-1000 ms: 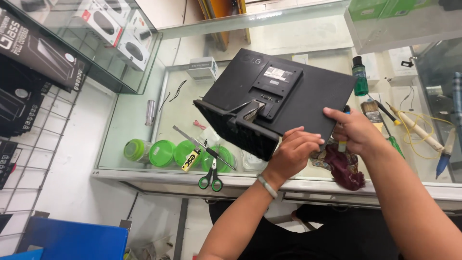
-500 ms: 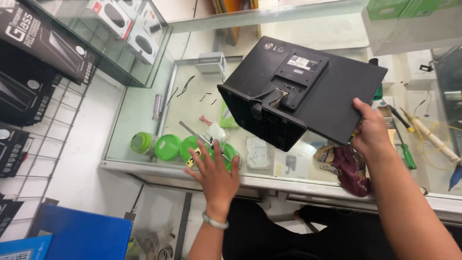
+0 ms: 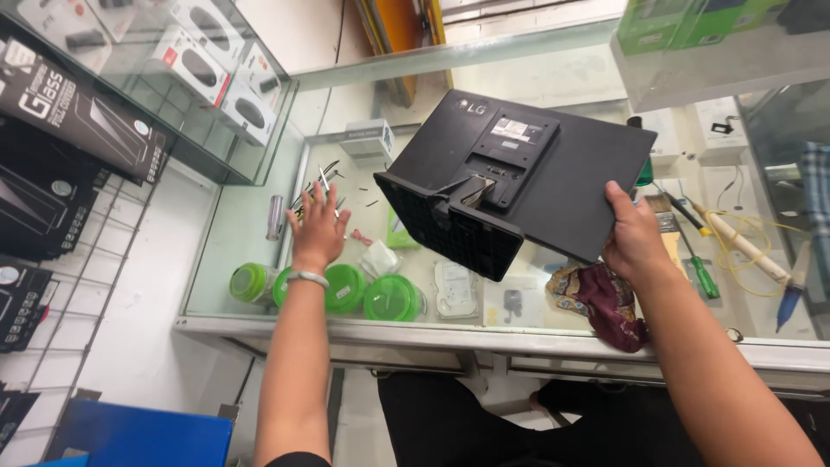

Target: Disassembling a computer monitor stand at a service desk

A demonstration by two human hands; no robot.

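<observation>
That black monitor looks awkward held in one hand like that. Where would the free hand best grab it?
Probably the monitor's upper left edge, coming from the left. The right hand pinches only the lower right edge, so the panel hangs tilted, with its square stand base jutting out low on the left. Gripping opposite would balance it. The left hand is spread open over the glass counter, free.

On the glass counter (image 3: 242, 233) we see three green round tubs (image 3: 346, 290) near the front edge, a dark red patterned cloth (image 3: 605, 303) to their right, a green-handled screwdriver (image 3: 702, 272), a paintbrush (image 3: 664, 220) and a small white box (image 3: 367, 138) farther back. Boxed goods (image 3: 203, 65) fill the shelves at left.
</observation>
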